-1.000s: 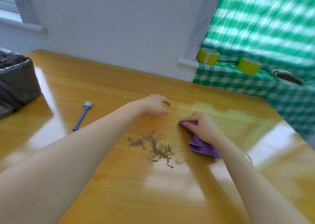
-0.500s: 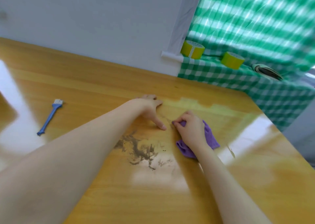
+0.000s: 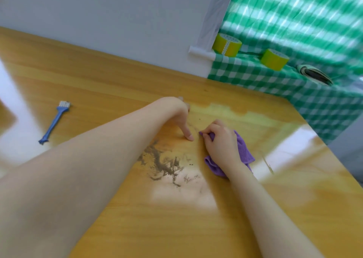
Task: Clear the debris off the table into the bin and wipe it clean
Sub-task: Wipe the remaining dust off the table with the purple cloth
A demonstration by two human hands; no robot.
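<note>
A blue brush [image 3: 54,123] lay unused, left on the counter [image 3: 98,80]. The empty left hand [image 3: 176,116] touched one straight finger to the wood beyond the debris [image 3: 163,163]. The right hand [image 3: 220,141] gripped a purple cloth [image 3: 244,149], probably best dragged flat, gathering grit without smearing.

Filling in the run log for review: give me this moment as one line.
left hand: rests on table | right hand: grips purple cloth | debris: uncleared | blue brush: idle
</note>
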